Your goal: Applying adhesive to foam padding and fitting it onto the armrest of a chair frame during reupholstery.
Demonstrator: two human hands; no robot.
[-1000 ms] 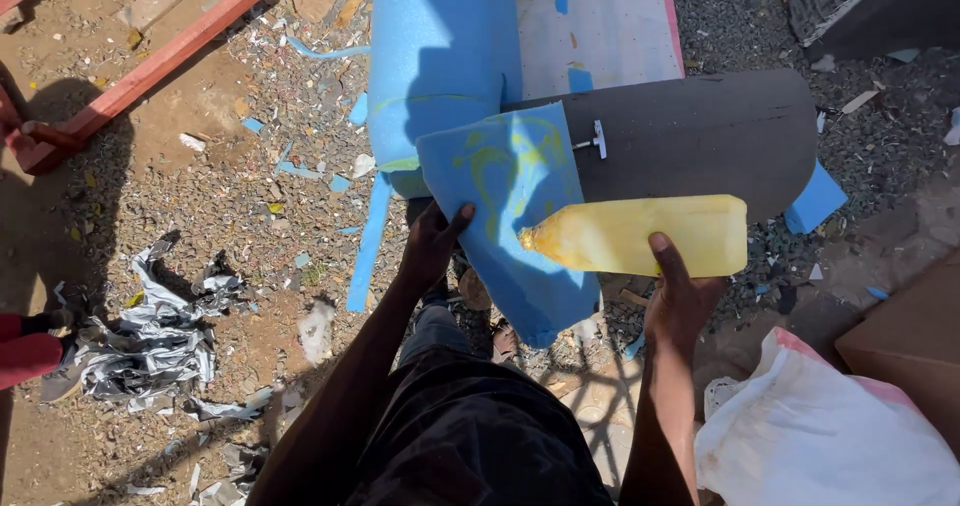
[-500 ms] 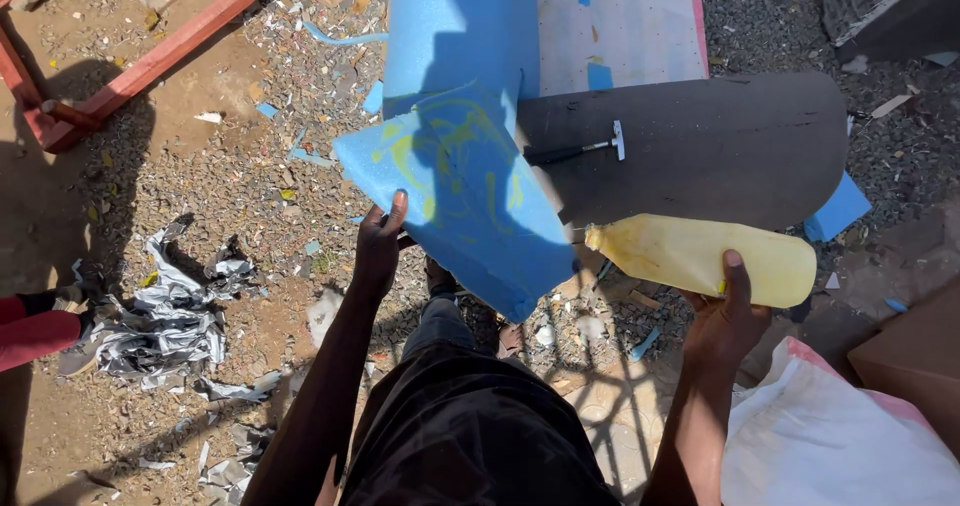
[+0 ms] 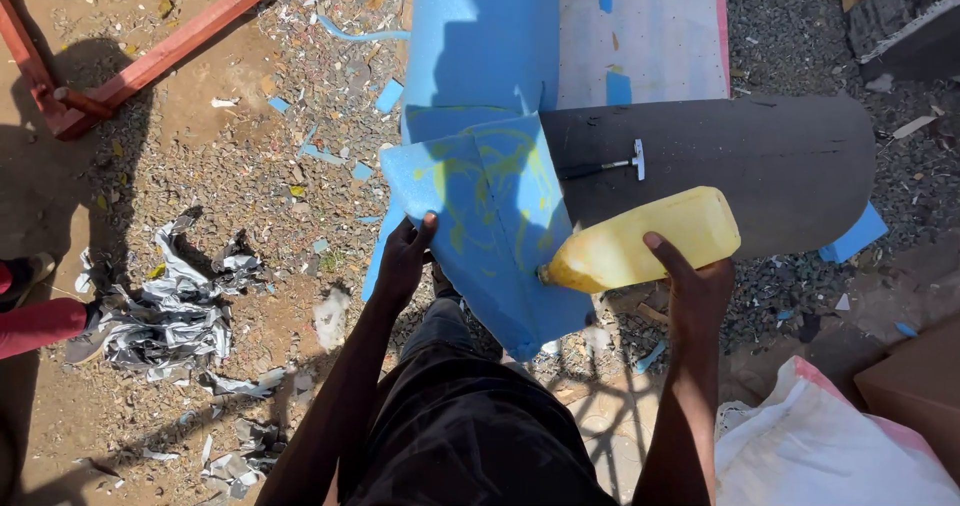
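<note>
Jug (image 3: 640, 238), yellow plastic, gripped from below at its rear half by right hand (image 3: 695, 286), thumb up one side and fingers wrapped under. Held in the air over the meeting edge of blue sheet (image 3: 490, 226) and black sheet (image 3: 740, 166), lying nearly flat. Long axis running from upper right to lower left, base toward the black sheet, mouth pointing left and slightly down, right at the blue sheet's surface. Left hand (image 3: 405, 261) closed on the blue sheet's left edge, thumb on top, fingers hidden beneath, tilting it up off the ground. Yellow smears already across the blue sheet's face. Judged to be the stage of laying yellow liquid from jug onto sheet, partly done, lower corner bare as yet. By that reading, called for: a steady tilt of the jug, mouth kept close to the foam, sheet kept firm in the left hand. Whether liquid is flowing right now, impossible to tell. Small tool (image 3: 615, 164) with a white crosspiece resting on the black sheet just above the jug. Beyond, a blue roll (image 3: 480, 36) and white board (image 3: 640, 36); a red frame (image 3: 150, 56) and shredded scraps (image 3: 170, 306) well apart on the left, white sack (image 3: 820, 446) near the right forearm.
</note>
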